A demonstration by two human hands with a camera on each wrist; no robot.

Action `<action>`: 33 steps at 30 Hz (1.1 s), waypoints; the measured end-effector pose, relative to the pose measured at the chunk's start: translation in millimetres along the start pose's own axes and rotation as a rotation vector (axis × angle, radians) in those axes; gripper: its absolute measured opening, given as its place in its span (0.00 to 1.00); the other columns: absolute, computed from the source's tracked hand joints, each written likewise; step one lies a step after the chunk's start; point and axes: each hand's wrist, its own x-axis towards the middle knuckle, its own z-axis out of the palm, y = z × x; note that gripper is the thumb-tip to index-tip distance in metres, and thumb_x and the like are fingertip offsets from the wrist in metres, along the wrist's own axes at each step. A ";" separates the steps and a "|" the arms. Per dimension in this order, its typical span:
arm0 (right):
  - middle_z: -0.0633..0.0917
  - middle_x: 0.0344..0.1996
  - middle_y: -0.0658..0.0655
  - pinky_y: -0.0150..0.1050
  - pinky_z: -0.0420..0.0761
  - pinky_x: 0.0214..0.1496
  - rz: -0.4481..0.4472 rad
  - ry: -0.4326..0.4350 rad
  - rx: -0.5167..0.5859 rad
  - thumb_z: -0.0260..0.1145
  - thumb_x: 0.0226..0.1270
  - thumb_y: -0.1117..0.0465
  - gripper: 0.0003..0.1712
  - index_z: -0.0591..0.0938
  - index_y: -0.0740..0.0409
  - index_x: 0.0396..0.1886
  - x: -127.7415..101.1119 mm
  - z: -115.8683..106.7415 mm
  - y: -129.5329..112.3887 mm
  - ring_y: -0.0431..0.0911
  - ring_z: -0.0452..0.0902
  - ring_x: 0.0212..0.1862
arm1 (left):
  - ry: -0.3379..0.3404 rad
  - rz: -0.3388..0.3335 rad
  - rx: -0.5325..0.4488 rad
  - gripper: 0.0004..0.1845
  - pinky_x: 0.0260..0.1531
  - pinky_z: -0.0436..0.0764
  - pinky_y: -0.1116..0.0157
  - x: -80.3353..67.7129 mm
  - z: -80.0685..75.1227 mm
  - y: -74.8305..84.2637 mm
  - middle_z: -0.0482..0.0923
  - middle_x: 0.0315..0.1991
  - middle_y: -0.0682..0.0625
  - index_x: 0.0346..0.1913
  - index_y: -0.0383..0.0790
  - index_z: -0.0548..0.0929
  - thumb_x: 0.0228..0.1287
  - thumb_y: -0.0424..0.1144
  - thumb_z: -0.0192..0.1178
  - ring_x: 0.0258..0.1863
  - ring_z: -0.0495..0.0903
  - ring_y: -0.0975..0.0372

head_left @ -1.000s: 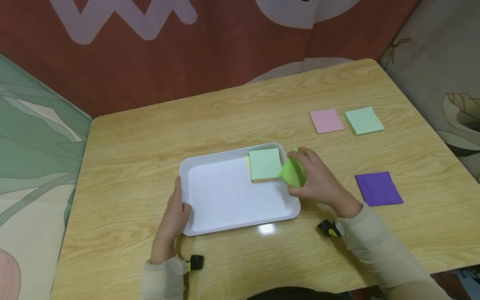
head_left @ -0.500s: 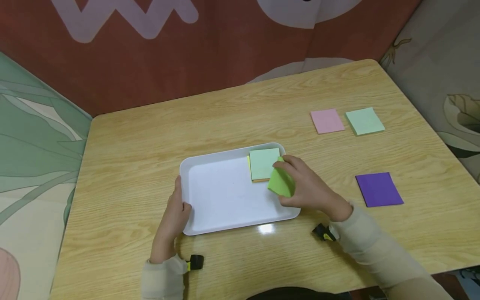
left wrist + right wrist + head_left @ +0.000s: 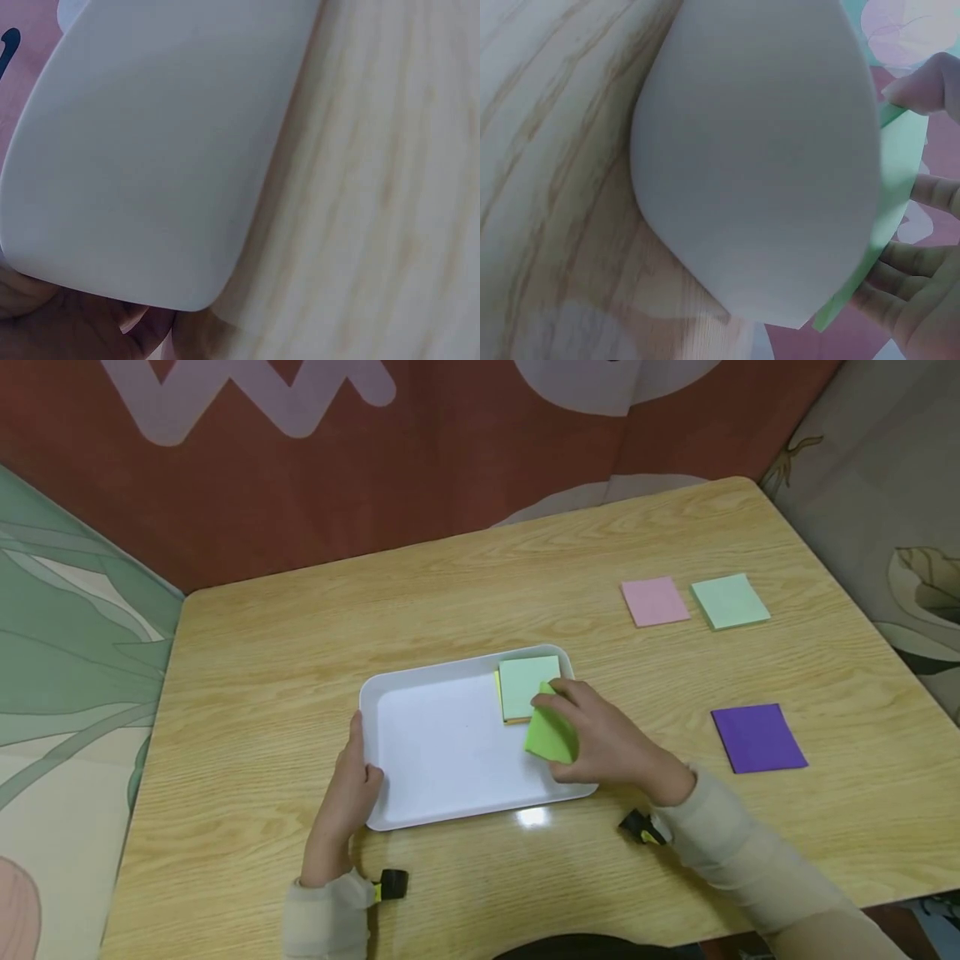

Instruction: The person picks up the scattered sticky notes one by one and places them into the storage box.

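Now my right hand (image 3: 600, 739) pinches a bright green sticky pad (image 3: 551, 735) between thumb and fingers, holding it tilted over the right end of the white tray (image 3: 442, 752), near the middle of the frame. Its upper corner overlaps the lower right corner of a pale green pad (image 3: 527, 685) that lies on top of a small stack in the tray's upper right corner. In the right wrist view the green pad (image 3: 900, 195) shows as a thin edge past the tray's rim, with my fingertips (image 3: 930, 187) curled round it.

My left hand (image 3: 347, 793) grips the tray's left edge, thumb over the rim and fingers under it.

Toward the upper right of the wooden table (image 3: 300, 635) lie a pink pad (image 3: 654, 602) and a mint pad (image 3: 729, 601) just beside each other, and a purple pad (image 3: 758, 738) sits well apart below them.
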 end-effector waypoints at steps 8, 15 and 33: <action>0.66 0.49 0.64 0.38 0.73 0.34 -0.045 -0.021 -0.016 0.68 0.28 0.55 0.40 0.70 0.57 0.51 2.1 5.3 -1.9 0.50 0.65 0.43 | 0.002 0.003 -0.005 0.40 0.58 0.48 0.54 -0.7 0.2 -0.3 0.35 0.65 0.38 0.65 0.33 0.31 0.51 0.21 0.38 0.63 0.41 0.53; 0.67 0.49 0.63 0.40 0.72 0.37 -0.041 -0.074 -0.031 0.67 0.30 0.53 0.40 0.71 0.57 0.51 1.6 10.9 -1.8 0.49 0.66 0.43 | 0.002 0.000 -0.005 0.40 0.58 0.47 0.54 -1.2 0.0 0.6 0.35 0.65 0.38 0.65 0.33 0.31 0.51 0.21 0.38 0.63 0.41 0.53; 0.67 0.51 0.63 0.44 0.70 0.45 -0.068 -0.285 -0.025 0.68 0.34 0.51 0.42 0.68 0.55 0.56 2.4 20.1 -1.3 0.50 0.65 0.49 | -0.001 -0.009 -0.003 0.40 0.57 0.48 0.54 0.2 0.0 0.6 0.35 0.66 0.39 0.65 0.34 0.31 0.51 0.21 0.38 0.63 0.41 0.54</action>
